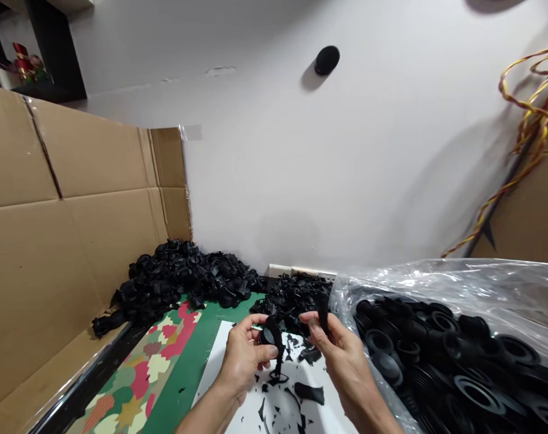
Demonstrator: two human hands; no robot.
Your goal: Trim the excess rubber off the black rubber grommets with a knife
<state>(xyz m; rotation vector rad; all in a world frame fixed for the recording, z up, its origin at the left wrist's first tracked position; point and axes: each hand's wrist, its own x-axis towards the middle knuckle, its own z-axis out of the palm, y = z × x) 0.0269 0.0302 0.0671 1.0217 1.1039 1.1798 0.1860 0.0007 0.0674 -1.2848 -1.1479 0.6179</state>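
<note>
Black, rubbery-looking part (274, 331) pinched in left hand (242, 358), ragged tail hanging toward 6 o'clock. Right hand (343, 352) grips a black strip (323, 310), long axis roughly 12 to 6. Part lies at 9 o'clock from right hand, a gap between. Clear bag (404, 274) of ribbed parts (416, 331) at 3 o'clock, nearer right hand; scrap heap (296, 296) at 12.

Honestly there's room for the left hand (244, 354) to slide low across the worktop (192, 358) toward its left edge, up to the cardboard panel (97, 241). Far edge is blocked: black rubber heap (187, 277), then scraps (296, 295). Plastic bag (418, 274) crowds the right.
</note>
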